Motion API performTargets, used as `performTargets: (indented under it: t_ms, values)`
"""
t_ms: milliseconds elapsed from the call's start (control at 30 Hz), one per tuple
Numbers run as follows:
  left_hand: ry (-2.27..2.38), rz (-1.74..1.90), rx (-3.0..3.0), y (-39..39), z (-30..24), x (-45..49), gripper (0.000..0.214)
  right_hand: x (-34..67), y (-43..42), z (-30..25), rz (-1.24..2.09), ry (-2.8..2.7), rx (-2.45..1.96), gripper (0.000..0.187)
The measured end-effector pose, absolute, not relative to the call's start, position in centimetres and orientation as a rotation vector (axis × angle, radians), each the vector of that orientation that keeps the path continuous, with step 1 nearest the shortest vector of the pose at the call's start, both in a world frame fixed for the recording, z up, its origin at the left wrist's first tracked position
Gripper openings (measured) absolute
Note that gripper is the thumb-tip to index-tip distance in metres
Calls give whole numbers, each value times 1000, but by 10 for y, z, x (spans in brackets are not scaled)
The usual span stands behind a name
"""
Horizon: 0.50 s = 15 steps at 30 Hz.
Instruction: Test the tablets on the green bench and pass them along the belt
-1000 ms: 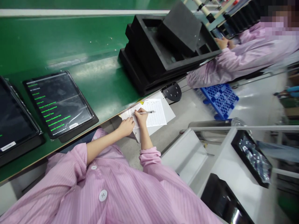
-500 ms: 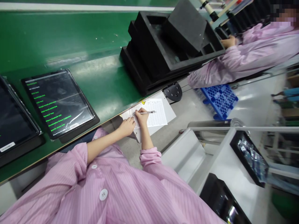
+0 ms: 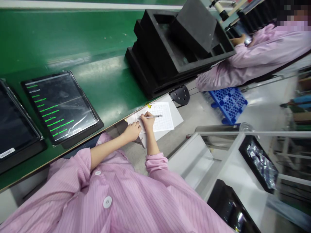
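Note:
My right hand (image 3: 148, 122) is closed on a slim pen (image 3: 156, 116), its tip over the left part of a printed sheet (image 3: 165, 117). The sheet carries a fine table and lies on a white board (image 3: 176, 117) beside the bench edge. Close by, my left hand (image 3: 132, 131) rests on the near left side of the paper, fingers loosely laid down and gripping nothing visible. A yellow mark (image 3: 149, 106) shows at the sheet's top edge. The writing is too small to read.
On the green bench (image 3: 107, 87) lies a tablet (image 3: 63, 106) with green text, beside a dark-screened tablet (image 3: 17, 123). Black foam trays (image 3: 179, 66) are stacked further right. A co-worker's pink sleeve (image 3: 218, 76) and a blue pallet (image 3: 228, 103) are beyond. White shelving (image 3: 194, 158) stands at right.
Both my hands and the pen stay nearly where they were on the sheet. The co-worker's arm at the upper right has shifted slightly, and a shiny item now shows by that hand.

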State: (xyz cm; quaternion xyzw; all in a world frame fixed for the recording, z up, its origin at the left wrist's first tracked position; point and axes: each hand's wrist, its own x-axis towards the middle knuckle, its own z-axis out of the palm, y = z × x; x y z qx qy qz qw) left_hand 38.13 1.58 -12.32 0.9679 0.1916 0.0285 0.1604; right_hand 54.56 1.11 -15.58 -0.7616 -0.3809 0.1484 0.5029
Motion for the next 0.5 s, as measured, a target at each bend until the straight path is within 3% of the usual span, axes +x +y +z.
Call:
performTargets:
  t_ms: [500]
  values:
    - [545, 54, 2768, 16, -124, 381, 33, 550, 9, -160, 395, -792, -1771, 35]
